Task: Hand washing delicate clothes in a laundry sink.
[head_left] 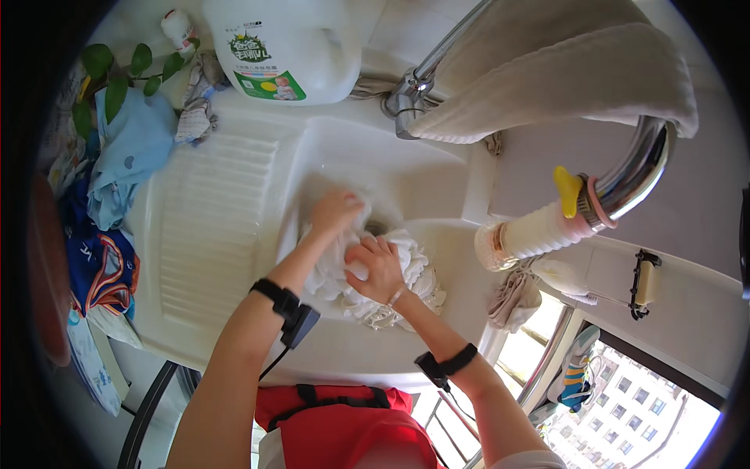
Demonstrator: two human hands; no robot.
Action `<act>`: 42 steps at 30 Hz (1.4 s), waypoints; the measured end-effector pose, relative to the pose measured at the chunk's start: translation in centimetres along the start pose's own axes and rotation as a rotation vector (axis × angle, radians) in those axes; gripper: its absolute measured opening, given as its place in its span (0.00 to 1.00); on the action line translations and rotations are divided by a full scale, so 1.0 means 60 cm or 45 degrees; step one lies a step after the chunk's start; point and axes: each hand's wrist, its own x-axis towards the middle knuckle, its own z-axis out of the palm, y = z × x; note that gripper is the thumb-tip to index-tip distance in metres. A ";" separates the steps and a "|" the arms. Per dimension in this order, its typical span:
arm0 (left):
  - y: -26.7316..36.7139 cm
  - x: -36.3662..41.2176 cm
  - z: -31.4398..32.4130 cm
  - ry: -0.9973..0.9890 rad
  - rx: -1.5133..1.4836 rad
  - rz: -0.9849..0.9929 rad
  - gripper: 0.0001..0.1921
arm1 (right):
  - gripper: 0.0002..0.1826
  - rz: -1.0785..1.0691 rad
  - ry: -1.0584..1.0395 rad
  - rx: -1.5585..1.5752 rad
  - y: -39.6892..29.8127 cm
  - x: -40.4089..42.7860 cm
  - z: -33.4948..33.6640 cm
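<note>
A bunched white garment (415, 251) with lacy or beaded trim along one edge lies in the basin of a white ceramic laundry sink (351, 140). My left hand (335, 212) grips a lifted fold of it near the basin's middle. Just below and to the right, my right hand (378, 271) curls over the cloth, thumb and fingers closed around a fold. The cloth looks wet, with whitish suds about it. Part of a dark drain hole (375, 227) shows beside the hands; the garment covers the area around it.
A ribbed washboard (214, 228) forms the sink's left side. Clothes, including a light blue garment (132, 149), are piled on the left. A large detergent jug (287, 53) stands behind. The chrome faucet (638, 170), draped with a beige towel (562, 82), has a flexible nozzle (527, 234) overhanging the right.
</note>
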 end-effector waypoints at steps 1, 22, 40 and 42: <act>-0.006 -0.019 0.007 -0.278 0.013 0.068 0.19 | 0.18 0.081 0.064 0.405 0.035 -0.020 0.012; -0.089 -0.112 0.124 0.710 0.524 0.131 0.08 | 0.09 0.337 0.379 0.039 0.072 0.026 0.180; -0.014 -0.103 0.026 -0.266 0.865 0.612 0.36 | 0.40 0.981 -0.264 -0.267 0.142 -0.159 -0.018; -0.013 -0.116 0.034 -0.354 0.839 0.440 0.34 | 0.40 0.973 -0.250 -0.239 0.155 -0.162 0.025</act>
